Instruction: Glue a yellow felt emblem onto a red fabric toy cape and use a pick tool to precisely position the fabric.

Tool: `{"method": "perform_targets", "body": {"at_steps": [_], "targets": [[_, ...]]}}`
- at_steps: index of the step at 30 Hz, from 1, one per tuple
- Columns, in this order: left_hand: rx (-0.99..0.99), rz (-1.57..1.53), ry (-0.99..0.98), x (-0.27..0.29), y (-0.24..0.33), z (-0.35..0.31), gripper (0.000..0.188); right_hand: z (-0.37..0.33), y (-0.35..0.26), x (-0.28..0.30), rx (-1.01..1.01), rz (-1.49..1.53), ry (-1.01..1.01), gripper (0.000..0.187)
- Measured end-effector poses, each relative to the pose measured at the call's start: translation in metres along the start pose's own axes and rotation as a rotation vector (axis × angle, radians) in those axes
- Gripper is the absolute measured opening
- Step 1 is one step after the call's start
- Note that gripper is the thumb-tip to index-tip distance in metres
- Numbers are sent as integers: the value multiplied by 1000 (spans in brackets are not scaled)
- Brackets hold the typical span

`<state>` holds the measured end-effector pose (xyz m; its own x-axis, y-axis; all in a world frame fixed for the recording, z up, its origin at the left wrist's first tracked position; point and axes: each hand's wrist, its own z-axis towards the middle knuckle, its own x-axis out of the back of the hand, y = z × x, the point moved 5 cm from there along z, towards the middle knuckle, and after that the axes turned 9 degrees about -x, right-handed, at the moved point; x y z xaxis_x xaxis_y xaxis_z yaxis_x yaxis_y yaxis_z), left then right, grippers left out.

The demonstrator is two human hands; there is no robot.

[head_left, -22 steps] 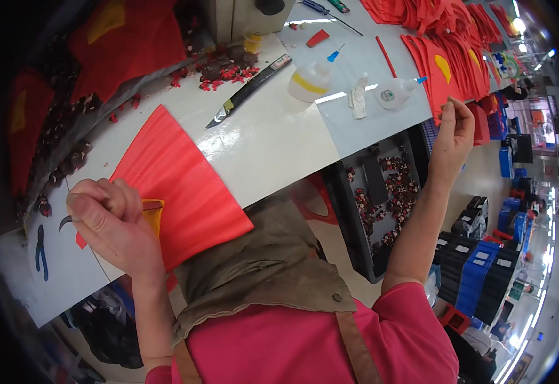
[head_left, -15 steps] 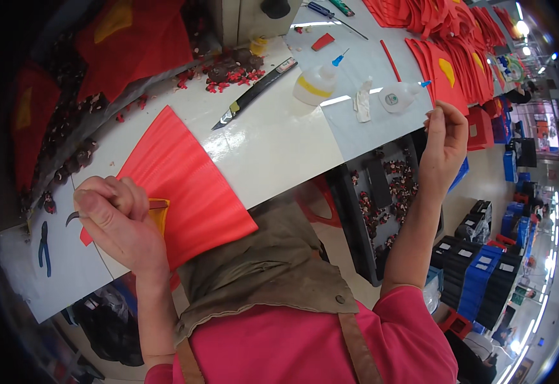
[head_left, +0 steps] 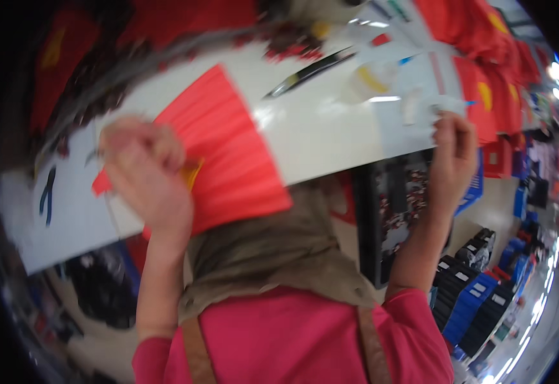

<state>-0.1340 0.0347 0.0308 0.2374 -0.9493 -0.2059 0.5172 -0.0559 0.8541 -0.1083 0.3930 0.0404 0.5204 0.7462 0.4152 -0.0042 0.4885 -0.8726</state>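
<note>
Looked partway through the red sheet (head_left: 231,150) on the worktop (head_left: 330,137), maybe with a red stack (head_left: 468,72) left, had left fingers (head_left: 169,150) curled round a blurry hooked tool (head_left: 91,157), right fingers (head_left: 446,128) pinched, couldn't tell on what.

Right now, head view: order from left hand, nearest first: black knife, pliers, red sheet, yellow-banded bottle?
From the left hand:
1. Red sheet: at the hand, spreading right.
2. Pliers: to its left.
3. Black knife: right, beyond the red sheet.
4. Yellow-banded bottle: farther right, past the knife.
</note>
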Motion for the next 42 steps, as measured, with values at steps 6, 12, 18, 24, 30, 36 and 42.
{"method": "perform_targets", "body": {"at_steps": [6,12,18,24,30,36,42], "targets": [[-90,27,-112,-9,4,4,36,-21,-8,-9,-11,14,32,17],[-57,-31,-78,-11,1,2,38,-82,-17,-69,-192,127,-508,10],[-42,17,-72,-10,3,6,39,-135,-11,-104,-414,158,-786,22],[50,-89,-9,12,17,2,31,-136,-18,-120,-469,355,-893,19],[153,696,-167,70,57,-6,22,-127,-58,-115,-46,537,-886,20],[449,830,-259,98,43,-19,36,-134,-92,-118,287,571,-973,26],[548,787,-252,99,48,-22,45,-147,-103,-115,405,570,-1111,29]]}}
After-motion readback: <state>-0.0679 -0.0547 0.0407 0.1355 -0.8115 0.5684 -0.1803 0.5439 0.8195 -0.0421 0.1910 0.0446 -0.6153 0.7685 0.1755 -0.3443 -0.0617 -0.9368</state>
